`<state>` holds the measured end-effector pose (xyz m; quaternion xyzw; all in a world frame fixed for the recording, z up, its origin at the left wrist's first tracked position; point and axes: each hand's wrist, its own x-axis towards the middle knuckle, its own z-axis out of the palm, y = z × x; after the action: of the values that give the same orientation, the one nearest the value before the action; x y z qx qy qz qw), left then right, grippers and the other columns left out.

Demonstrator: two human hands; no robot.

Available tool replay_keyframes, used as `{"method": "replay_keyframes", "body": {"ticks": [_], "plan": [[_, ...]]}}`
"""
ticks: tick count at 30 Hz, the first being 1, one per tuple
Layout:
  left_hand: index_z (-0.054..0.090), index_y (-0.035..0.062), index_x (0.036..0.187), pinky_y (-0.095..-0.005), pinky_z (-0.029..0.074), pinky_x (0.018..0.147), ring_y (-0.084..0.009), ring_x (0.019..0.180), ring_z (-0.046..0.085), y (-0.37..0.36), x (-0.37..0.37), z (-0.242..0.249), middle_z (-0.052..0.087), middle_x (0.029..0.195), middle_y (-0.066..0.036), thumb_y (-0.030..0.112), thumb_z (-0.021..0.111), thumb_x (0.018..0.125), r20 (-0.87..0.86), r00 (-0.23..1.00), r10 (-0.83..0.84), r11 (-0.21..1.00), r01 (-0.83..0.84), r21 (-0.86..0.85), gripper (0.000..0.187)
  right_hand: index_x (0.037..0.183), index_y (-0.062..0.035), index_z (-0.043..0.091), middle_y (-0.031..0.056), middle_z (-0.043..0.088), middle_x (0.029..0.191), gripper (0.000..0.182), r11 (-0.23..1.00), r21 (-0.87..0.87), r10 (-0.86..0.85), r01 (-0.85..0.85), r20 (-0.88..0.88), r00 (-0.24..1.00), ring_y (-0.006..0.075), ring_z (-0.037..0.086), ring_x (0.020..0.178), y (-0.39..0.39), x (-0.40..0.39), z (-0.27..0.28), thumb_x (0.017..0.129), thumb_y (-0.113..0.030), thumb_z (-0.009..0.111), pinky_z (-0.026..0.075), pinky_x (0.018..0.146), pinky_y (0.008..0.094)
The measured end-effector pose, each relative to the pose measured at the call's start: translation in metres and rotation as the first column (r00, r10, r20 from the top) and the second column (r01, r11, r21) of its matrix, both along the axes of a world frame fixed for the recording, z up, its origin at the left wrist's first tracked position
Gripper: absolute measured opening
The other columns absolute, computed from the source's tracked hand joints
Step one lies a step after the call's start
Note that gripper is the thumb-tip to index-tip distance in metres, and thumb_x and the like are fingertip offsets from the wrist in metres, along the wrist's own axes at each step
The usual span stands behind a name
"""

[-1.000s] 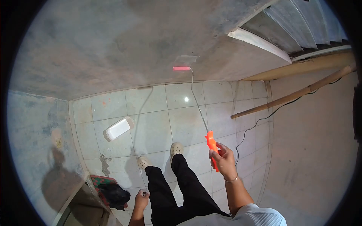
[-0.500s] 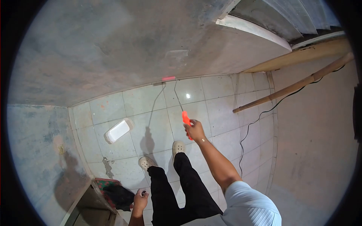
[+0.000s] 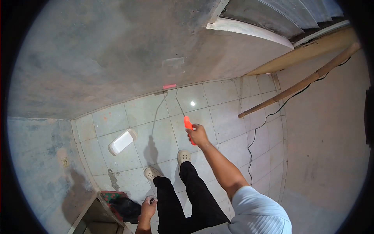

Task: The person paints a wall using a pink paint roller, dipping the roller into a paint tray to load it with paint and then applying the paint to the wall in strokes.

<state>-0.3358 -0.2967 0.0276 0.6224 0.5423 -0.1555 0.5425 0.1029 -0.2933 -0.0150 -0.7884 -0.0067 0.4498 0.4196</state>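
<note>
My right hand is stretched forward and grips the orange handle of a paint roller. Its thin wire frame runs up to a small pink roller head, which rests against the foot of the grey wall, where wall meets tiled floor. A paler patch shows on the wall just above the roller head. My left hand hangs low by my left leg, fingers curled around a small dark object that I cannot make out.
A white paint tray lies on the tiles to the left. A wooden pole leans at the right with a black cable trailing down the floor. A dark bundle sits on a step at bottom left.
My right arm has extended forward and the roller has come down the wall from mid-height to the wall's base. The left hand has barely moved.
</note>
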Motion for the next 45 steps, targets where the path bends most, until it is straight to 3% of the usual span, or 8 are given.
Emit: {"method": "replay_keyframes", "body": {"ticks": [3,6,14,17,20,24,35,45], "plan": [[0.06,-0.0014,0.107,-0.0365,0.05,0.081,-0.0317,0.092,0.065,-0.006,-0.018,-0.006,0.067,0.097,-0.019,0.023,0.064,0.085,-0.025,0.999,-0.026,0.999,0.027,0.024,0.033,0.119,0.0093,0.052,0.0101,0.061,0.067,0.044,0.999,-0.051,0.019,-0.019,0.009,1.0,0.0163,0.057,0.048,0.017,0.005,-0.051,0.084,-0.015,0.063,0.045,0.044,0.0305],[0.06,0.0001,0.11,-0.0377,0.05,0.081,-0.0323,0.094,0.065,-0.009,-0.042,-0.005,0.067,0.098,-0.02,0.024,0.064,0.085,-0.112,0.993,-0.033,0.999,0.03,-0.029,0.035,0.121,0.0089,0.052,0.0095,0.061,0.068,0.046,0.999,-0.042,-0.027,0.028,0.027,0.999,0.015,0.057,0.048,-0.005,-0.005,-0.021,0.084,-0.014,0.064,0.045,0.043,0.0296],[0.059,0.003,0.115,-0.0387,0.049,0.084,-0.0313,0.097,0.064,-0.005,-0.044,-0.001,0.066,0.103,-0.019,0.025,0.063,0.084,-0.195,0.974,-0.113,0.992,0.101,-0.07,0.038,0.125,0.0072,0.05,0.0056,0.058,0.067,0.044,0.985,0.081,-0.156,0.155,0.013,0.988,0.011,0.052,0.048,-0.097,-0.025,0.217,0.086,-0.009,0.065,0.041,0.042,0.0243],[0.06,0.0017,0.113,-0.0377,0.049,0.083,-0.0309,0.096,0.064,0.001,-0.032,-0.013,0.066,0.102,-0.019,0.021,0.063,0.084,-0.084,0.996,-0.029,0.998,0.024,-0.06,0.034,0.123,0.0087,0.05,0.0063,0.058,0.067,0.045,0.998,0.015,-0.069,0.069,0.041,0.997,0.0109,0.052,0.047,-0.066,-0.007,0.184,0.086,-0.01,0.065,0.041,0.042,0.025],[0.06,0.0002,0.109,-0.037,0.05,0.081,-0.0309,0.092,0.065,0.007,-0.018,-0.004,0.066,0.099,-0.019,0.017,0.062,0.084,-0.018,1.0,-0.012,1.0,0.013,0.028,0.03,0.113,0.0123,0.053,0.0089,0.059,0.066,0.04,0.998,0.003,-0.063,0.062,0.081,0.995,0.0152,0.055,0.047,-0.01,0.023,0.034,0.082,-0.011,0.063,0.043,0.043,0.031],[0.06,-0.0004,0.108,-0.0366,0.05,0.081,-0.0311,0.091,0.065,0.005,-0.039,-0.008,0.066,0.099,-0.019,0.016,0.063,0.083,-0.075,0.997,0.019,0.999,-0.021,-0.025,0.03,0.107,0.0122,0.054,0.0099,0.058,0.064,0.036,0.999,-0.048,-0.012,0.014,0.039,0.999,0.0167,0.056,0.047,0.015,0.036,-0.042,0.082,-0.012,0.062,0.044,0.043,0.0317],[0.061,-0.0001,0.107,-0.0357,0.05,0.079,-0.0285,0.088,0.065,-0.004,-0.057,-0.021,0.066,0.094,-0.017,0.016,0.065,0.082,-0.116,0.993,0.013,0.998,-0.02,-0.059,0.03,0.122,0.0085,0.051,0.007,0.059,0.067,0.044,0.996,0.031,-0.089,0.088,0.028,0.996,0.0116,0.053,0.047,-0.081,-0.011,0.179,0.086,-0.012,0.065,0.041,0.041,0.0265],[0.059,0.0002,0.11,-0.0364,0.049,0.083,-0.0295,0.094,0.065,0.014,-0.018,0.001,0.066,0.099,-0.018,0.016,0.063,0.084,-0.032,0.999,0.017,1.0,-0.016,0.023,0.03,0.104,0.0107,0.055,0.0097,0.059,0.066,0.031,0.997,-0.046,0.056,-0.056,-0.006,0.998,0.0176,0.056,0.048,0.018,0.053,-0.021,0.083,-0.01,0.064,0.045,0.043,0.0323]]}}
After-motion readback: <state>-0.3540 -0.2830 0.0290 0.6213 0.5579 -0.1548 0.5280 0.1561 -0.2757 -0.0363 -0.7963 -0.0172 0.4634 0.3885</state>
